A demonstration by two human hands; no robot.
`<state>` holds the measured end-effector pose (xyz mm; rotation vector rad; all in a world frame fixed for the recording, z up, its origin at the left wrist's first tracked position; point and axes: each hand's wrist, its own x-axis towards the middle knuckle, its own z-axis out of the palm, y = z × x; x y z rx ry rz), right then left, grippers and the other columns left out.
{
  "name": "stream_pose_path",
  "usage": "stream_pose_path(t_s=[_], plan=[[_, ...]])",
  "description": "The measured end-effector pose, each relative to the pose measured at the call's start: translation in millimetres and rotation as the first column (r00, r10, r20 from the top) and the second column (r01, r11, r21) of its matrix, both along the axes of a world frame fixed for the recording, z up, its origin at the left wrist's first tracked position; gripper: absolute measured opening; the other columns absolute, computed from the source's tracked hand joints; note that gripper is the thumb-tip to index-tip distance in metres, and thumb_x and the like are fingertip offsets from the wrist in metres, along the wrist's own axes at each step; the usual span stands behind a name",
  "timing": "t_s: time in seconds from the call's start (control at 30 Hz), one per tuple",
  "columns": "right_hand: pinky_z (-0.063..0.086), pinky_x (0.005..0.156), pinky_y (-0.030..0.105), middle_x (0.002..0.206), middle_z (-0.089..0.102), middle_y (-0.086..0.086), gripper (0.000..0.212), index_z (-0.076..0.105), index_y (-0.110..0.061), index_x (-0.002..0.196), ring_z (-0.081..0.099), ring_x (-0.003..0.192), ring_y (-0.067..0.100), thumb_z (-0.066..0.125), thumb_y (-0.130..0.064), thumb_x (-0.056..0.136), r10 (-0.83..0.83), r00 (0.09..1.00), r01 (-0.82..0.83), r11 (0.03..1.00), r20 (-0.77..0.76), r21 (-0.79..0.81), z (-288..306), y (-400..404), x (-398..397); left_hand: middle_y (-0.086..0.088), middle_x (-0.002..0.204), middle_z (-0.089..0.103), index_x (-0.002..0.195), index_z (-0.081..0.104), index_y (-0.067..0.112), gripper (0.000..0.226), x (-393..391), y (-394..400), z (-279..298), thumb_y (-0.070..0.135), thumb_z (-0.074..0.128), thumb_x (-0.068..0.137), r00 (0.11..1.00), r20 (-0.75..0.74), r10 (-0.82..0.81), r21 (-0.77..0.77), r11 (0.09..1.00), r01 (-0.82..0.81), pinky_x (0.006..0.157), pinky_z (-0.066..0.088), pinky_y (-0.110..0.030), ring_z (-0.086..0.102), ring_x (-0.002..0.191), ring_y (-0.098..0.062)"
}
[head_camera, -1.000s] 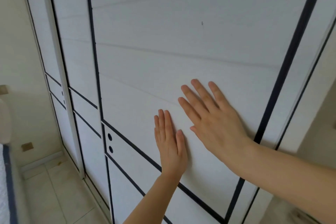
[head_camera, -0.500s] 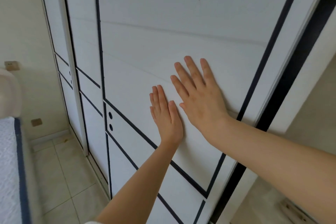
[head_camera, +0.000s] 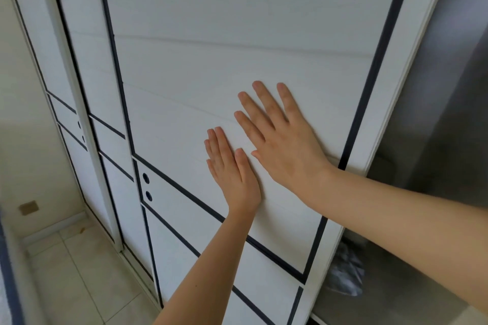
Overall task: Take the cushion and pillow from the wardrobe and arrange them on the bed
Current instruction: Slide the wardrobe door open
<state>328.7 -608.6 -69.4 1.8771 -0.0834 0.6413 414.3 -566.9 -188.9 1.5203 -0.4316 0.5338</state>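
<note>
Door: sliding wardrobe door [head_camera: 237, 60] now pushed further left than half a second ago; dark opening [head_camera: 435, 113] at right much wider.
Left hand [head_camera: 232, 169]: flat, fingers extended, palm pressed on panel, gripping nothing.
Right hand [head_camera: 285, 140]: likewise open and flat, just beside left.
Cushion and pillow: not identifiable; only a pale crumpled shape [head_camera: 346, 272] low inside.
Meaning: access nearly gained; reaching in probably next.

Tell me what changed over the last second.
The sliding door moved left, opening a wide gap at its right edge where only a thin one showed. Left hand and right hand stayed flat on the panel, gripping nothing.
</note>
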Motion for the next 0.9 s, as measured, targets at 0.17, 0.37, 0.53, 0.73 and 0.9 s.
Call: stream_pose_path(t_s=[0.17, 0.37, 0.53, 0.73, 0.9], plan=[[-0.013, 0.11, 0.065, 0.158, -0.016, 0.025, 0.074, -0.012, -0.005, 0.151, -0.016, 0.142, 0.05, 0.01, -0.051, 0.097, 0.02, 1.0, -0.02, 1.0, -0.007, -0.014, 0, 20, 54, 0.02, 0.164, -0.005, 0.158, 0.003, 0.03, 0.056, 55, 28, 1, 0.039, 0.018, 0.105, 0.999, -0.004, -0.036, -0.005, 0.999, 0.036, 0.123, -0.007, -0.037, -0.013, 0.149, 0.002], [-0.012, 0.109, 0.066, 0.158, -0.014, 0.026, 0.073, -0.01, -0.005, 0.151, -0.014, 0.142, 0.051, 0.009, -0.05, 0.097, 0.045, 0.999, -0.045, 0.999, -0.004, -0.025, -1, 44, 124, 0.021, 0.163, -0.007, 0.158, 0.001, 0.031, 0.055, 122, 51, 0, 0.039, 0.015, 0.105, 1.0, -0.012, -0.018, -0.001, 1.0, 0.018, 0.123, -0.007, -0.039, -0.015, 0.149, 0.002], [-0.014, 0.107, 0.068, 0.157, -0.016, 0.028, 0.074, -0.011, -0.004, 0.151, -0.015, 0.141, 0.053, 0.01, -0.051, 0.098, 0.034, 0.999, -0.035, 0.999, -0.013, -0.025, -2, 66, 178, 0.018, 0.164, -0.008, 0.158, 0.0, 0.031, 0.055, 173, 67, 1, 0.039, 0.013, 0.105, 0.999, -0.029, 0.019, 0.012, 1.0, -0.019, 0.123, -0.008, -0.038, -0.015, 0.15, 0.0], [-0.012, 0.109, 0.068, 0.156, -0.019, 0.028, 0.075, -0.011, -0.005, 0.151, -0.018, 0.14, 0.054, 0.015, -0.05, 0.098, 0.049, 0.999, -0.049, 0.999, -0.016, 0.012, -2, 90, 238, 0.021, 0.163, -0.01, 0.158, -0.002, 0.032, 0.053, 232, 93, 4, 0.036, 0.013, 0.107, 0.999, -0.035, 0.038, 0.038, 0.999, -0.037, 0.123, -0.006, -0.038, -0.015, 0.149, 0.002], [-0.016, 0.106, 0.07, 0.155, -0.021, 0.03, 0.077, -0.014, -0.002, 0.15, -0.021, 0.138, 0.056, 0.013, -0.051, 0.097, 0.04, 0.999, -0.04, 0.999, -0.015, 0.017, -3, 112, 288, 0.017, 0.165, -0.007, 0.158, 0.001, 0.029, 0.053, 281, 111, 2, 0.033, 0.015, 0.108, 0.998, -0.011, 0.06, 0.05, 0.997, -0.06, 0.124, -0.004, -0.037, -0.014, 0.149, 0.004]])
